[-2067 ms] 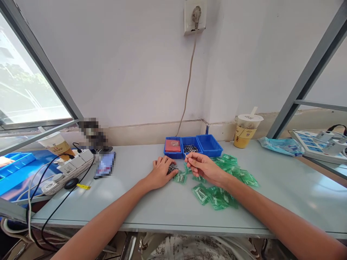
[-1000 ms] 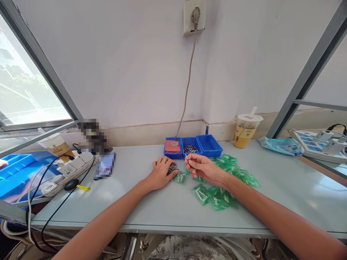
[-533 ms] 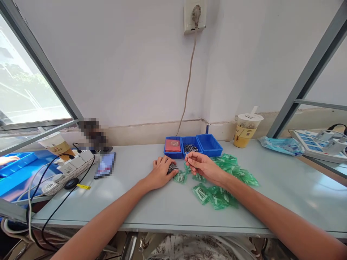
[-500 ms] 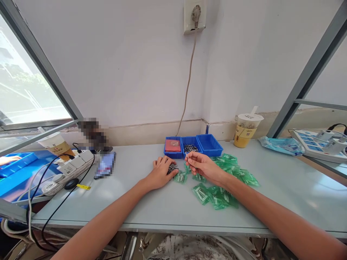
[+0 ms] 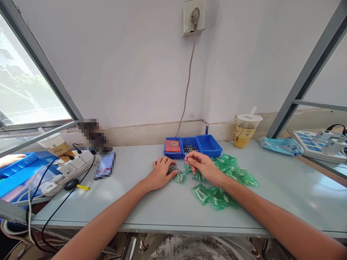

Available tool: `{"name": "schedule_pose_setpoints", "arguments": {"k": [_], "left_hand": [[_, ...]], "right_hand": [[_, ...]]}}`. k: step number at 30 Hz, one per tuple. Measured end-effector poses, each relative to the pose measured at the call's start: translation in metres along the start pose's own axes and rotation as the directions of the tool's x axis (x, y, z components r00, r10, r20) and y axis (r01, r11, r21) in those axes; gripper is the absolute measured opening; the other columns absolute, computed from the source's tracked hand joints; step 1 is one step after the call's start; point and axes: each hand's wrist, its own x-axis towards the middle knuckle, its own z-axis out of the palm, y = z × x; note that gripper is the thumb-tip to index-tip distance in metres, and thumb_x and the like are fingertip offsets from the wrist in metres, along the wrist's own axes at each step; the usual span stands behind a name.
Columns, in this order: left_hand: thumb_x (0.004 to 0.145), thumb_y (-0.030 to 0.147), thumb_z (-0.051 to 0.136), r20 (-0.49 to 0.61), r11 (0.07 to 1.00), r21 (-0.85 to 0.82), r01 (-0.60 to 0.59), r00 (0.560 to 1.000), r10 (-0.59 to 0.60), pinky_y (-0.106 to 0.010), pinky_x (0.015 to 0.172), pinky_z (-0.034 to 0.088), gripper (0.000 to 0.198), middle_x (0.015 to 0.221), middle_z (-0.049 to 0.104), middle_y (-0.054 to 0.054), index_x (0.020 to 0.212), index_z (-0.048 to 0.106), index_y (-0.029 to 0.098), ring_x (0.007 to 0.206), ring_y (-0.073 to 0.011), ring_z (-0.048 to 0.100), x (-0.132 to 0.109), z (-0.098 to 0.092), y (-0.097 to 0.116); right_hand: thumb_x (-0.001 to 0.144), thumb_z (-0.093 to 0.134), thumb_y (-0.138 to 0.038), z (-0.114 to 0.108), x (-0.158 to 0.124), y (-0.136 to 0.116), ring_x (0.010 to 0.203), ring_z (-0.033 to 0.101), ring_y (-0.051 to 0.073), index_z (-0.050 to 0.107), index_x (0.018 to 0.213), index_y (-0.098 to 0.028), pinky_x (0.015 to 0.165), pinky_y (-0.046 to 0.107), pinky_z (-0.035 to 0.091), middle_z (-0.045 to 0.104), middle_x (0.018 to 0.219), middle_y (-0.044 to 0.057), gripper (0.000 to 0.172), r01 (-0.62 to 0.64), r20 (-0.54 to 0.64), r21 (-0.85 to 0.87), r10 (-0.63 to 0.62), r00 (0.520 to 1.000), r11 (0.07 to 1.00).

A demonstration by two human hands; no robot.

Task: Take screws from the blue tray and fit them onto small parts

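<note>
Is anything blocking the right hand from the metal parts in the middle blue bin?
Nothing loose shows between the right hand and the metal parts. Only the near side of the middle blue bin seems to stand between, largely hidden by the hand; hand height is unclear.

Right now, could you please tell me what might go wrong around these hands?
The small piece pinched in the right hand could slip and drop. The loose metal pieces by the left hand might scatter if it sweeps sideways. The right forearm lies close to the green packets, so it may nudge them.
</note>
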Motion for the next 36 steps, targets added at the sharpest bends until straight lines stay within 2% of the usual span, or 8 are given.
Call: {"name": "schedule_pose_setpoints", "arguments": {"k": [6, 10, 15, 19, 22, 26, 30, 36], "left_hand": [[0.104, 0.051, 0.048, -0.009, 1.000, 0.005, -0.006, 1.000, 0.006, -0.044, 0.096, 0.036, 0.029, 0.124, 0.057, -0.005, 0.121, 0.057, 0.029, 0.112, -0.0275, 0.048, 0.000, 0.001, 0.000], [0.103, 0.050, 0.049, -0.008, 1.000, 0.008, -0.001, 1.000, 0.001, -0.043, 0.095, 0.036, 0.028, 0.123, 0.057, -0.005, 0.121, 0.057, 0.029, 0.112, -0.0269, 0.048, 0.000, 0.001, 0.000], [0.104, 0.050, 0.048, 0.005, 1.000, -0.004, 0.004, 1.000, -0.004, -0.044, 0.095, 0.036, 0.029, 0.124, 0.057, -0.005, 0.121, 0.057, 0.029, 0.111, -0.0275, 0.048, 0.000, -0.002, 0.002], [0.104, 0.050, 0.048, 0.005, 1.000, -0.010, 0.005, 1.000, -0.005, -0.044, 0.095, 0.036, 0.029, 0.123, 0.057, -0.005, 0.121, 0.057, 0.029, 0.111, -0.0274, 0.047, 0.000, -0.002, 0.002], [0.104, 0.050, 0.049, 0.005, 1.000, -0.011, 0.002, 1.000, -0.002, -0.044, 0.095, 0.036, 0.028, 0.124, 0.057, -0.005, 0.121, 0.057, 0.029, 0.111, -0.0274, 0.047, 0.000, -0.002, 0.002], [0.103, 0.050, 0.048, 0.007, 1.000, -0.002, 0.006, 1.000, -0.006, -0.044, 0.095, 0.036, 0.029, 0.123, 0.057, -0.005, 0.120, 0.057, 0.029, 0.111, -0.0276, 0.047, 0.000, -0.002, 0.002], [0.103, 0.050, 0.048, 0.005, 1.000, 0.001, 0.010, 1.000, -0.010, -0.044, 0.095, 0.036, 0.029, 0.123, 0.056, -0.006, 0.121, 0.058, 0.029, 0.111, -0.0276, 0.047, 0.000, -0.002, 0.003], [0.103, 0.049, 0.049, 0.006, 1.000, -0.009, 0.007, 1.000, -0.007, -0.044, 0.096, 0.036, 0.029, 0.125, 0.057, -0.006, 0.122, 0.057, 0.029, 0.112, -0.0275, 0.048, 0.000, -0.002, 0.002]], "right_hand": [[0.085, 0.079, -0.053, -0.002, -0.005, -0.009, 0.061, 0.046, 0.009, 0.068, 0.099, -0.021, 0.057, 0.024, 0.044, 0.060, 0.087, 0.001, 0.037, -0.121, 0.074, 0.258, 0.105, 0.992, 0.958], [0.087, 0.078, -0.051, -0.002, -0.006, -0.010, 0.061, 0.045, 0.008, 0.067, 0.098, -0.021, 0.057, 0.024, 0.042, 0.058, 0.086, 0.000, 0.034, -0.142, 0.140, 0.319, 0.101, 0.985, 0.937], [0.084, 0.079, -0.054, -0.002, -0.002, -0.007, 0.059, 0.049, 0.010, 0.064, 0.097, -0.022, 0.058, 0.028, 0.045, 0.060, 0.087, -0.001, 0.038, -0.037, -0.025, 0.104, 0.040, 0.999, 0.994], [0.082, 0.079, -0.055, -0.005, 0.002, -0.001, 0.056, 0.050, 0.013, 0.061, 0.092, -0.023, 0.054, 0.030, 0.044, 0.058, 0.081, -0.001, 0.037, 0.039, -0.133, -0.096, -0.052, 0.990, 0.995], [0.088, 0.073, -0.050, -0.007, 0.002, 0.002, 0.062, 0.051, 0.016, 0.062, 0.091, -0.025, 0.057, 0.032, 0.042, 0.060, 0.082, 0.001, 0.028, 0.111, -0.163, -0.287, -0.163, 0.973, 0.951], [0.096, 0.065, -0.041, -0.005, -0.003, -0.001, 0.073, 0.052, 0.020, 0.063, 0.091, -0.026, 0.067, 0.034, 0.041, 0.062, 0.088, 0.003, 0.016, 0.215, -0.124, -0.527, -0.324, 0.938, 0.822], [0.097, 0.063, -0.040, -0.003, -0.005, -0.003, 0.072, 0.050, 0.020, 0.063, 0.090, -0.026, 0.068, 0.035, 0.040, 0.060, 0.089, 0.003, 0.016, 0.239, -0.087, -0.576, -0.350, 0.933, 0.782], [0.097, 0.064, -0.041, -0.003, -0.005, -0.004, 0.074, 0.053, 0.020, 0.063, 0.091, -0.026, 0.069, 0.034, 0.042, 0.061, 0.089, 0.003, 0.017, 0.234, -0.088, -0.548, -0.333, 0.939, 0.803]]}}
